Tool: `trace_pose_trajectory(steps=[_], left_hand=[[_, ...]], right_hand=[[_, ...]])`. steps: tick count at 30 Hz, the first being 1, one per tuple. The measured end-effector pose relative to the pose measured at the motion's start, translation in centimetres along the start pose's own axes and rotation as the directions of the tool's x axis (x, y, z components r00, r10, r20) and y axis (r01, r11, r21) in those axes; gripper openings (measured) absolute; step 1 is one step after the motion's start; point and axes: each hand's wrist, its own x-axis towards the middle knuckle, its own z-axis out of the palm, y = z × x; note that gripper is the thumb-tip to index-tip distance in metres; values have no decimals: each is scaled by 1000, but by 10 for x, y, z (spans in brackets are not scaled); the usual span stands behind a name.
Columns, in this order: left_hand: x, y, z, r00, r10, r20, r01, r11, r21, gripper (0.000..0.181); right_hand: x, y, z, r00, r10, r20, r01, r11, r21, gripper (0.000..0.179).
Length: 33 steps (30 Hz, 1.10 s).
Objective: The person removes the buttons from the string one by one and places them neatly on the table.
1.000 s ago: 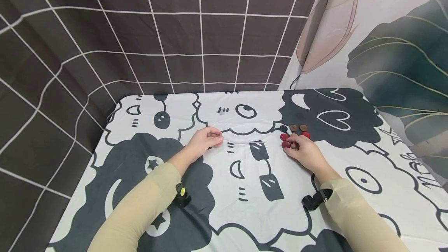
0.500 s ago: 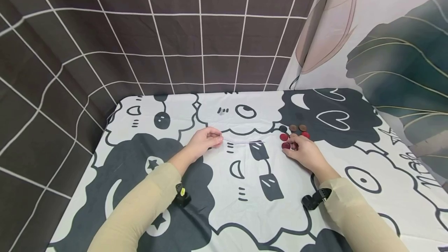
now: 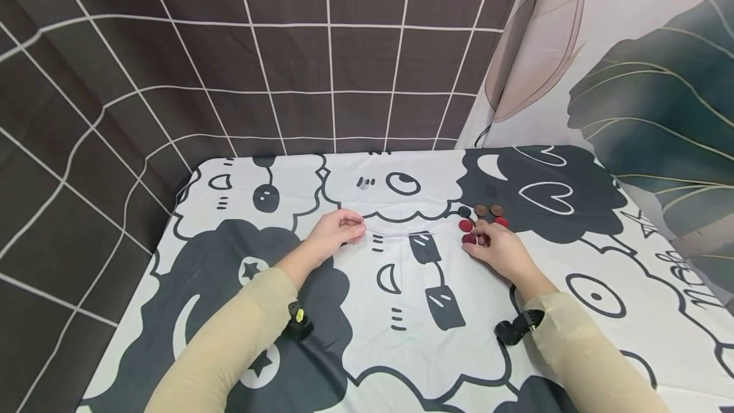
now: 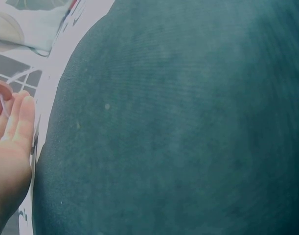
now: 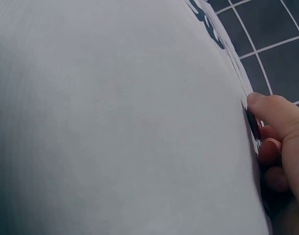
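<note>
At the table's middle, my left hand holds a pinkish-brown button between thumb and fingers. A thin white string passes through it; in the head view the string runs right across the cloth. To the right, my right hand has thumb and curled fingers at a dark red button, pinching it by the edge. Around those fingertips lie a bright red button, another red button, a black one and brown ones, partly hidden by the hand.
A black-and-white cartoon cloth covers the table. Behind it hangs a dark grid-patterned curtain, with a leaf-print curtain at the right. Each wrist wears a small black camera.
The dark red button has shifted slightly toward me under the right fingertips. The left hand stays where it was.
</note>
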Motion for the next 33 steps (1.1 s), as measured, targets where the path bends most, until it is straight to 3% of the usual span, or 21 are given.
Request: trace_pose_trajectory(steps=[15, 33], left_hand=[[1, -2, -1, 1000, -3, 7, 3, 1000, -23, 30], [-1, 2, -1, 1000, -13, 23, 13, 1000, -26, 32]], right_hand=[[1, 1, 2, 999, -22, -44, 24, 998, 66, 18], [4, -11, 1, 997, 1, -73, 7, 994, 108, 23]])
